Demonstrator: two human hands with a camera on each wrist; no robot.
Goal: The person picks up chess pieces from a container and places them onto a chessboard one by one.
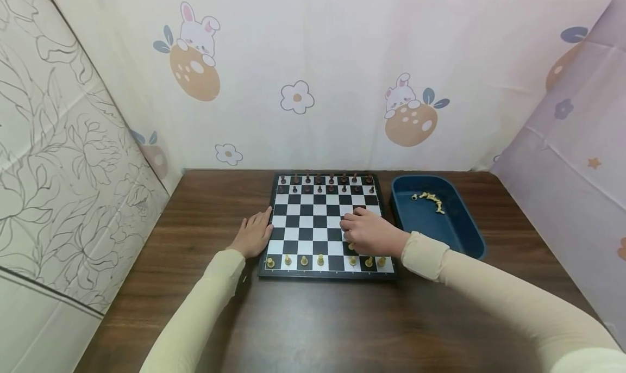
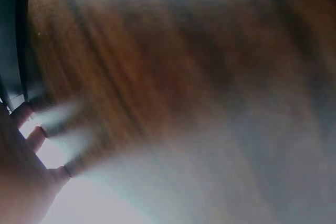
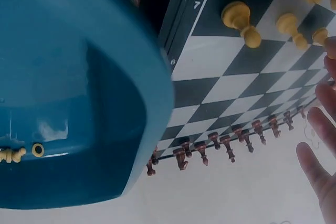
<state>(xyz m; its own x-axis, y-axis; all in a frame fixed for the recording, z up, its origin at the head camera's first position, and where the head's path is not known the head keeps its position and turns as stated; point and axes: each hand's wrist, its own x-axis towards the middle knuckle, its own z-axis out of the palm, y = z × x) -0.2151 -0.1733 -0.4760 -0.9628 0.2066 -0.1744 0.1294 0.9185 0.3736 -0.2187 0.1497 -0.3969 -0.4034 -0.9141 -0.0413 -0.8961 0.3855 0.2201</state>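
Note:
A black-and-white chessboard [image 1: 305, 234] lies on the table with pale and dark red pieces. My left hand [image 1: 253, 235] rests beside its left edge, fingertips against the frame. Over the right half of the board, my right hand [image 1: 369, 231] bends its fingers down and pinches a small pale chess piece, mostly hidden by the fingers. A pale pawn [image 1: 351, 246] stands just under that hand. More pale pawns [image 3: 240, 22] show beyond the board's border in the right wrist view. Along the near row stand several pale pieces [image 1: 320, 260], with a gap among them.
Two rows of dark red pieces [image 1: 319, 188] line the far side of the board. To the right sits a blue tray [image 1: 442, 234] with several pale pieces [image 1: 432, 198] lying in it. Patterned cloth [image 1: 303, 128] hangs behind the brown wooden table [image 1: 313, 324].

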